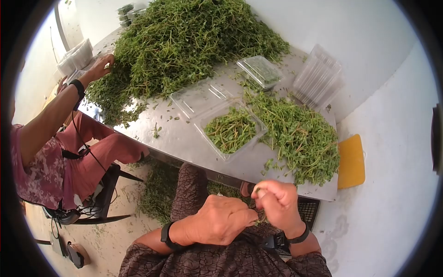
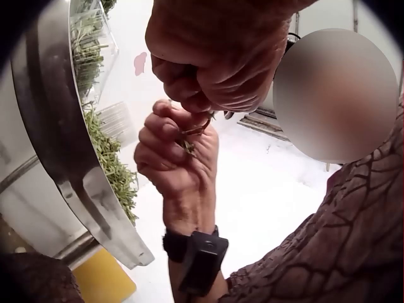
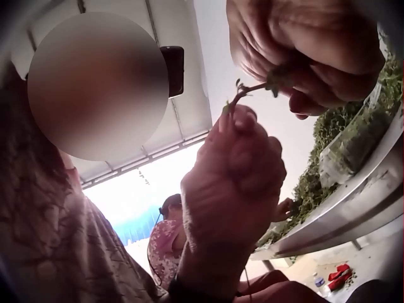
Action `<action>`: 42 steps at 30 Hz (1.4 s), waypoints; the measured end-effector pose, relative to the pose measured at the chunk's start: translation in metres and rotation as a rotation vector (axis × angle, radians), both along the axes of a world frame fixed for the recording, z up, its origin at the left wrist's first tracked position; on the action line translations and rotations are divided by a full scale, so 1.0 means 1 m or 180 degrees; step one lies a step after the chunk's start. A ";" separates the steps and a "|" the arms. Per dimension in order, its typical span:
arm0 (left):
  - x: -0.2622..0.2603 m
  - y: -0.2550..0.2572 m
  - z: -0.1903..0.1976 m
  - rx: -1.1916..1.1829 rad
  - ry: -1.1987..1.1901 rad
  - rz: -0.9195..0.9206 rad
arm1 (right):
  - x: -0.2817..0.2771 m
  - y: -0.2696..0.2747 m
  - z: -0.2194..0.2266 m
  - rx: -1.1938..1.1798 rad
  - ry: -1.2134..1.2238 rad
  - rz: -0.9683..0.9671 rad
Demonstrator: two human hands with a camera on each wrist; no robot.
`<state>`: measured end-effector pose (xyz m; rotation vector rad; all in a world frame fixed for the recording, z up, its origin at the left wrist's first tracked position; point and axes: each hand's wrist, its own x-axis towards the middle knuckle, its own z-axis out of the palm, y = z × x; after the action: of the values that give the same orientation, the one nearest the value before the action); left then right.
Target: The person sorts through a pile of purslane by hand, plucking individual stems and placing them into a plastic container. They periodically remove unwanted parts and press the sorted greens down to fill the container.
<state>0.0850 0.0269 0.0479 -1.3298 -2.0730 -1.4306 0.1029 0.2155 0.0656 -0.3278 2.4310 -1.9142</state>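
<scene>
Above the lap, my left hand [image 1: 222, 219] and right hand [image 1: 278, 203] are close together. A thin green-brown stem with small leaves [image 3: 248, 90] spans the gap between them in the right wrist view. My left hand [image 3: 232, 177] pinches one end with curled fingers, and my right hand [image 3: 309, 47] grips the other. Leafy bits [image 2: 187, 145] show at the right palm [image 2: 183, 167] in the left wrist view, below my left hand [image 2: 218, 60]. On the metal table [image 1: 184, 141], an open clear container [image 1: 227, 156] holds cut greens [image 1: 230, 130].
A large heap of greens [image 1: 184, 41] covers the table's back; a smaller pile [image 1: 300, 138] lies at the right. Nearby are a closed container [image 1: 260, 71] and stacked clear containers [image 1: 318, 76]. Another person [image 1: 50, 143] sits at the left, one hand at the heap. A yellow board [image 1: 351, 161] stands right.
</scene>
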 end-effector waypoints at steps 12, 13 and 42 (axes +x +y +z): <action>-0.027 -0.030 -0.002 0.1030 -0.0868 0.1352 | -0.057 0.002 0.041 -0.0322 0.0615 -0.0623; -0.028 -0.031 -0.004 0.1028 -0.0880 0.1353 | -0.064 -0.001 0.044 -0.0320 0.0602 -0.0624; -0.015 -0.031 -0.003 0.0502 -0.1678 0.0520 | -0.044 -0.023 0.004 0.1978 0.3083 0.0432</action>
<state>0.0700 -0.0042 0.0445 -0.7539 -2.2432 -1.9772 0.0587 0.1922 0.0693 -1.5974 3.2089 -0.9085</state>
